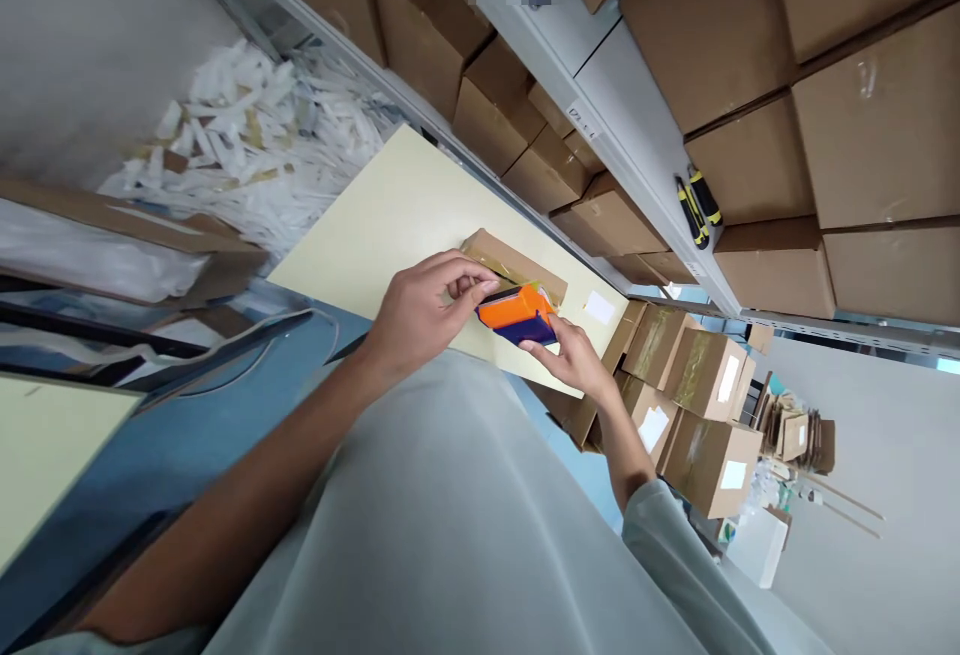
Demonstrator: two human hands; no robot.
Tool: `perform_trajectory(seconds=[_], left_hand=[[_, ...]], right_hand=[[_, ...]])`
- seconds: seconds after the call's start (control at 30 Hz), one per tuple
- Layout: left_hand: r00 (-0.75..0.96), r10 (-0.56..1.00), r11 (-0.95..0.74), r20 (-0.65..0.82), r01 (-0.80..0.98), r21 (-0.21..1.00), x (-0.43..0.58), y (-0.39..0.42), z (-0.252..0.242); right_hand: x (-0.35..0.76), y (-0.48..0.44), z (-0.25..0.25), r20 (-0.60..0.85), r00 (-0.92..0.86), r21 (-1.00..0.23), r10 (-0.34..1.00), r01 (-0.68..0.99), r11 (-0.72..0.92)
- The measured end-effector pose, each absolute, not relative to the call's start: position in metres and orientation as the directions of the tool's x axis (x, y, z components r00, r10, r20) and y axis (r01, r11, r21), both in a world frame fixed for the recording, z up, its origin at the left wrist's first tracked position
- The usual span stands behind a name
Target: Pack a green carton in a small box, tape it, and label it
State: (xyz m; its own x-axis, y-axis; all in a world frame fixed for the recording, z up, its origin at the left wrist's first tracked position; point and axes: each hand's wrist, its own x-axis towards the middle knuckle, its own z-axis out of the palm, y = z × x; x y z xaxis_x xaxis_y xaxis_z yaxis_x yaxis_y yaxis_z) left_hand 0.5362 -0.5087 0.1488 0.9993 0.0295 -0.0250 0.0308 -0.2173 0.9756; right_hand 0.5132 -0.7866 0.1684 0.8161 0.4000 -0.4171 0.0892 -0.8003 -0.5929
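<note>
While the small brown box (pixel 516 270) lies on the pale yellow table (pixel 390 215), both hands work right at it. The box is long and thin, and its long side runs from the upper left down to the lower right in the picture. The orange and blue tape tool (pixel 519 313) sits on the near side of the box, touching it, between the two hands.

The left hand (pixel 427 310) comes in from the left. Its fingers are curled, and the thumb and first finger are pressed together, pinching something small at the top edge of the tape tool, just where it meets the box. It looks like the end of the tape, but it is too small to be sure.

The right hand (pixel 574 355) comes in from the lower right. It is wrapped around the blue bottom part of the tape tool and grips it.

Both hands are touching the tool, so neither is far from the box. The left hand is a bit closer to the box top.

Taped boxes with white labels (pixel 697 405) are stacked beside the table, near the right arm
</note>
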Motion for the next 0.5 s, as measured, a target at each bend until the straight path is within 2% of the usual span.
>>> perform_trajectory(seconds=[0.1,0.17,0.37,0.5], left_hand=[[0.946,0.248,-0.097,-0.208,0.238,0.966,0.529,-0.499,0.125],[0.879,0.327,0.006,-0.348,0.366,0.93,0.531,-0.489,0.11],[0.77,0.182,0.431,-0.611,0.496,0.754,0.548,-0.495,0.065],[0.71,0.182,0.503,-0.68,0.527,0.685,0.555,-0.509,0.037]], right_hand=[[0.517,-0.809,0.176,-0.585,0.711,-0.542,0.389,0.014,-0.84],[0.526,-0.825,0.181,-0.676,0.636,-0.521,0.371,-0.057,-0.852],[0.583,-0.853,0.177,-0.784,0.473,-0.553,0.402,-0.237,-0.799],[0.614,-0.854,0.16,-0.826,0.341,-0.555,0.448,-0.356,-0.752]])
